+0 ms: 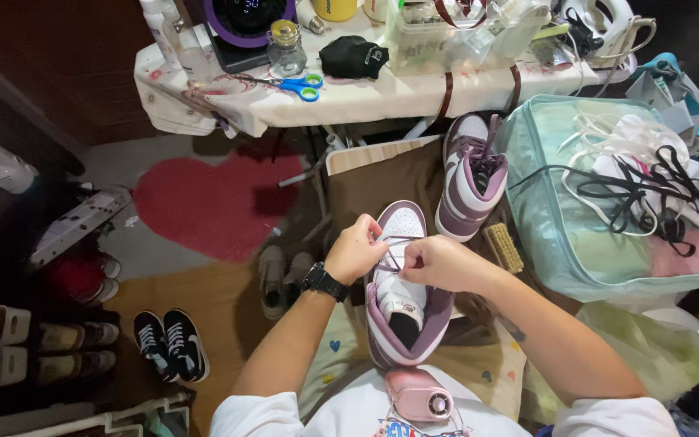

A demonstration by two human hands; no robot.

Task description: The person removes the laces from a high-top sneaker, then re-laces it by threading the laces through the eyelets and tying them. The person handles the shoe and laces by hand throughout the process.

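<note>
- shoe in hand: purple-and-white high-top sneaker (402,299), on the lap/brown cloth, roughly centre of view; long axis runs straight away from the body, toe cap far, heel and collar opening near the chest
- left hand (355,249) sits at the left side of the lace row, fingers curled shut, pinching the dark purple lace (392,260); black watch (324,282) on that wrist
- right hand (440,263) sits at the right side of the lace row, fingers closed, thumb and forefinger pinched on the same lace; exactly where on the lace is hidden by the knuckles
- key relation: both hands flank the tongue just behind the toe box, about level with each other; lace spans crosswise between them, i.e. across the shoe's long axis; neither hand is clearly nearer, both are already on it
- only the far eyelets look threaded; tongue nearer the collar shows bare white
- second sneaker (471,174) of the same colours stands beyond and to the right, toe pointing toward the wearer, apart from the hands; small brush (503,247) just beside it
- clear bag (544,218) to the right holds loose black and white laces (641,174); well apart from the grip
- blue-handled scissors (297,85) on the cloth-covered table (366,101) at the far side; out of play
</note>
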